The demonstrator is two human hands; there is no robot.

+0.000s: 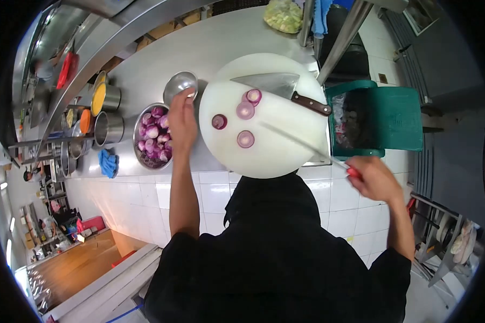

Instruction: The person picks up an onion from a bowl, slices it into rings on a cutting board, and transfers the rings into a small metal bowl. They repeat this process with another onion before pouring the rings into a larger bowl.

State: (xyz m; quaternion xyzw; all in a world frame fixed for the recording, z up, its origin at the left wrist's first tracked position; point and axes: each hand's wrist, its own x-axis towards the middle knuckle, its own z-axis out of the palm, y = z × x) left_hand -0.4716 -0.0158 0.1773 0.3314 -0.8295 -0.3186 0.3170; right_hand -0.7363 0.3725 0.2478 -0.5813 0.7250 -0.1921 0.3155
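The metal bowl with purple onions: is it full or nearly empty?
Nearly full: peeled onions cover the whole inside of the bowl, piled close to its rim; no bare bottom shows.

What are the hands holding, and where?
The right hand grips a thin knife by its red handle. The left hand is by the small steel bowl; I cannot tell if it holds anything.

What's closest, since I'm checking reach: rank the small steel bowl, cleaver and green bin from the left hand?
1. Small steel bowl: at the left hand fingertips.
2. Cleaver: on the cutting board, rightward.
3. Green bin: far right, beyond the board.
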